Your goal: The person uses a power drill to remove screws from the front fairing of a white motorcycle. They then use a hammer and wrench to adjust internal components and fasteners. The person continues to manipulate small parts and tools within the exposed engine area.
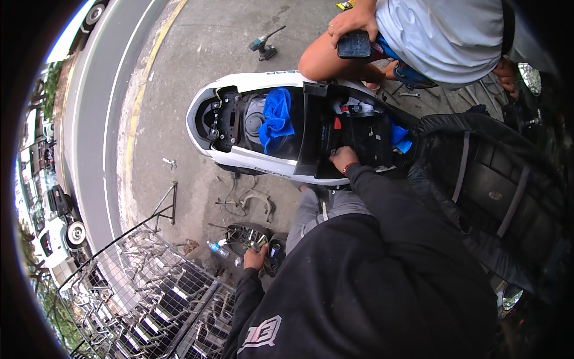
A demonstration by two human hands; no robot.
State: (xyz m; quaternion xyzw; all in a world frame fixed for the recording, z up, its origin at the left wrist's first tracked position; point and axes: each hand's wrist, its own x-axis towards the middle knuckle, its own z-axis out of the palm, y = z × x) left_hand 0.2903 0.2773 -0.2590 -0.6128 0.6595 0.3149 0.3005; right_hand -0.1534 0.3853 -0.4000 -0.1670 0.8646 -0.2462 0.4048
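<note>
My right hand (pixel 342 159), with a red band at the wrist, reaches into the open black storage compartment (pixel 359 134) of a white scooter (pixel 245 157). Its fingers are curled down against the compartment's near side, and whatever they grip is hidden. Lower down, my left hand (pixel 256 258) is closed at the edge of a round dark tray (pixel 245 230) of small tools and parts on the ground. A small metallic piece shows by its fingertips, too small to name. One blue cloth (pixel 277 119) lies over the scooter's tank area; another blue cloth (pixel 400 137) sits at the compartment's rear.
The raised seat (pixel 490 194) stands at the right. Across the scooter a person in a white shirt (pixel 442 39) holds a phone (pixel 354 45). A cordless drill (pixel 263 45), wrenches (pixel 409 94), a bottle (pixel 218 249) and a wire rack (pixel 149 293) are around. A road (pixel 95 119) runs at left.
</note>
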